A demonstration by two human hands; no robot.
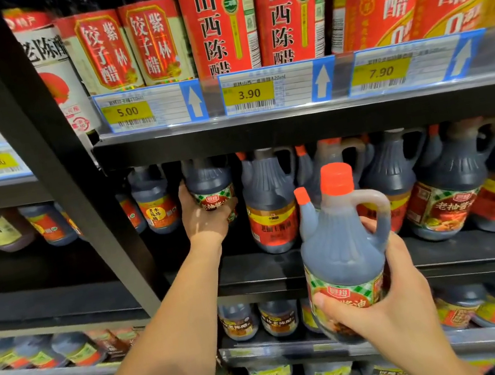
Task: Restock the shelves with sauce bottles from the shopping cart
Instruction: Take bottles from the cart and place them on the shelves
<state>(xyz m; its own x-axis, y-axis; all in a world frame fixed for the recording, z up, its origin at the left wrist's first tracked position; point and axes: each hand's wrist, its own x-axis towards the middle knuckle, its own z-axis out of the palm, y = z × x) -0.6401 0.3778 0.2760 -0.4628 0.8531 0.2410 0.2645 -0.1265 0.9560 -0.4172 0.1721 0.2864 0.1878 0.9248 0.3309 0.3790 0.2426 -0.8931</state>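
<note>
I am holding my right hand clamped around a soy jug while my left hand is gripping a shelf bottle, risking toppling neighbouring bottles.

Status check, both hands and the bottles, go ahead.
Left hand gripping a bottle on the middle shelf. Right hand holding a handled jug off the shelf. Neighbouring jug close alongside.

I face black metal shelving. A slanted black upright post stands left of it. Price tags line the shelf edge under bright store light.
</note>
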